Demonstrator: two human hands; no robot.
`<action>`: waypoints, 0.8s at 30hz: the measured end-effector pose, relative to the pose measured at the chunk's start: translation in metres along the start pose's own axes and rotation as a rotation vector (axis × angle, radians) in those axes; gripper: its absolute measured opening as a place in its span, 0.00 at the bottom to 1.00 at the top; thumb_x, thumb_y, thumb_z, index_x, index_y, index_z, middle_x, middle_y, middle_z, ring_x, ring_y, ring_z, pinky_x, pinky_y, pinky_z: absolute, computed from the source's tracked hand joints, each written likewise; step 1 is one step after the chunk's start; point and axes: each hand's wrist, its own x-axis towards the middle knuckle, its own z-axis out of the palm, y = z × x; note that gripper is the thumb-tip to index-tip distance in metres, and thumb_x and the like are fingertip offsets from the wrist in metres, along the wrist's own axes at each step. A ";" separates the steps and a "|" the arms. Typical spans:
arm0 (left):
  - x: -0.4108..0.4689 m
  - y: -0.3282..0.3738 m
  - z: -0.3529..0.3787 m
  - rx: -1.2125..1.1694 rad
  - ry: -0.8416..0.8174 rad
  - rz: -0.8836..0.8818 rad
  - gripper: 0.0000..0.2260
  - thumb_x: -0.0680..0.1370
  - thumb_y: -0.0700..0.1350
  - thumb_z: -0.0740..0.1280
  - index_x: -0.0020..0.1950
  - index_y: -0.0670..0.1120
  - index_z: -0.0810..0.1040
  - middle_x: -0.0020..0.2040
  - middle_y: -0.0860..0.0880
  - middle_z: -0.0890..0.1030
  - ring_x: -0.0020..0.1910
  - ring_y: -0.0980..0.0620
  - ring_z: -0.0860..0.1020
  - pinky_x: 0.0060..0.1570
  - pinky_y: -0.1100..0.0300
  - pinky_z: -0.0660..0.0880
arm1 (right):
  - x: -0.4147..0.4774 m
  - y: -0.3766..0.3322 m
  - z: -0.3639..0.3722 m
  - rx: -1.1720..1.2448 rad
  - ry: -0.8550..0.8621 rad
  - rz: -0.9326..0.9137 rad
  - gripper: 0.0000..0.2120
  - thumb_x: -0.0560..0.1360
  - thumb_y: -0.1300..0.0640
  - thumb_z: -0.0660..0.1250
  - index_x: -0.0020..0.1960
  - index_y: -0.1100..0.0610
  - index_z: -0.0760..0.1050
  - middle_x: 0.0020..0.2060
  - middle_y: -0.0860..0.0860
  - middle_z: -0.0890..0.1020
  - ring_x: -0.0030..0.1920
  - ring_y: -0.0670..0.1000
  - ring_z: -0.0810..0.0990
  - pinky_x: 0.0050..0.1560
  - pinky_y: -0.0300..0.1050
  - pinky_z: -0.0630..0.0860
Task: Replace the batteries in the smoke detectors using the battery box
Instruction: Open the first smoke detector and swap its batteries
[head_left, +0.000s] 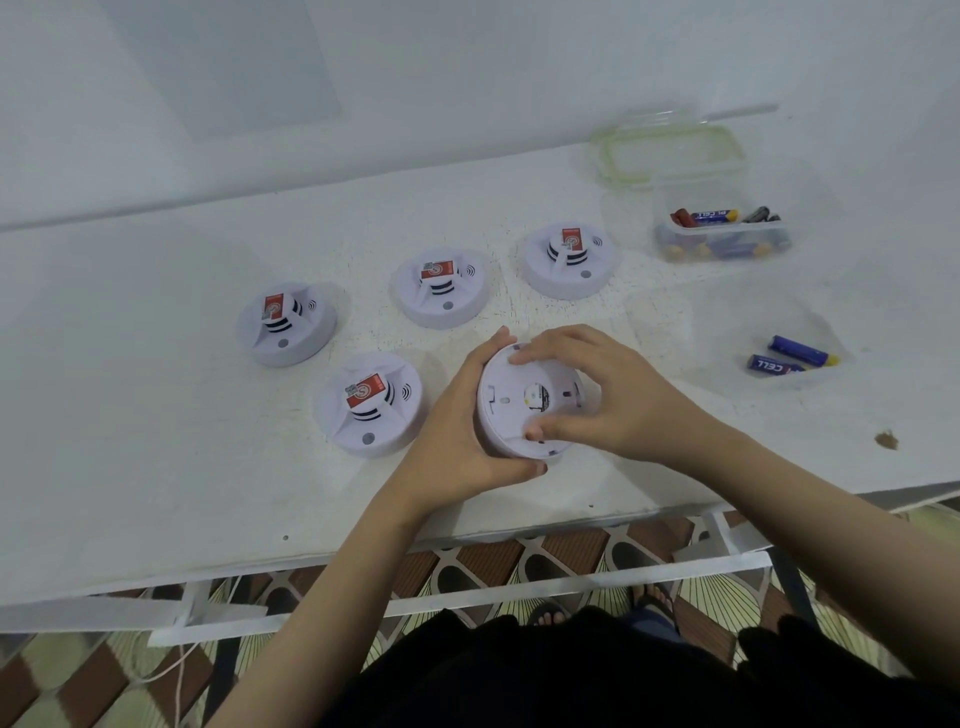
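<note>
The white tabletop (156, 441) was scuffed and a bit dirty. Four round white smoke detectors sat on it, each with a red sticker on top: one at 9 o'clock (287, 323), one near the middle at 7 o'clock (372, 404), one at 12 o'clock (441, 287) and one at 1 o'clock (570, 259). A clear battery box (722, 234) stood open at 2 o'clock, with its lid (670, 153) just behind it. Two blue batteries (789, 356) lay side by side at 3 o'clock. A small brown spot (887, 440) was at 4 o'clock.

Bare forearms, no sleeves or jewellery visible; black top (571, 670); sandals (548, 613) on both feet.
</note>
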 end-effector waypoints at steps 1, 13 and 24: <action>0.000 0.000 0.000 0.001 0.005 -0.004 0.48 0.62 0.38 0.80 0.76 0.49 0.58 0.71 0.55 0.68 0.70 0.57 0.68 0.66 0.47 0.71 | 0.000 0.000 0.000 -0.021 0.014 -0.003 0.25 0.65 0.46 0.73 0.61 0.47 0.74 0.58 0.46 0.74 0.58 0.38 0.70 0.56 0.30 0.67; 0.000 -0.001 0.004 0.060 0.103 0.057 0.43 0.59 0.44 0.81 0.71 0.48 0.67 0.65 0.55 0.75 0.66 0.58 0.72 0.62 0.62 0.73 | -0.001 0.002 -0.001 -0.592 0.266 -0.246 0.27 0.65 0.36 0.70 0.46 0.60 0.81 0.53 0.55 0.80 0.52 0.54 0.77 0.53 0.49 0.67; 0.004 0.012 0.009 0.201 0.145 0.196 0.42 0.60 0.47 0.81 0.70 0.54 0.65 0.65 0.63 0.70 0.65 0.63 0.70 0.62 0.68 0.69 | -0.007 -0.016 0.001 0.032 0.080 0.240 0.39 0.61 0.33 0.70 0.67 0.44 0.61 0.58 0.44 0.72 0.56 0.45 0.73 0.53 0.42 0.74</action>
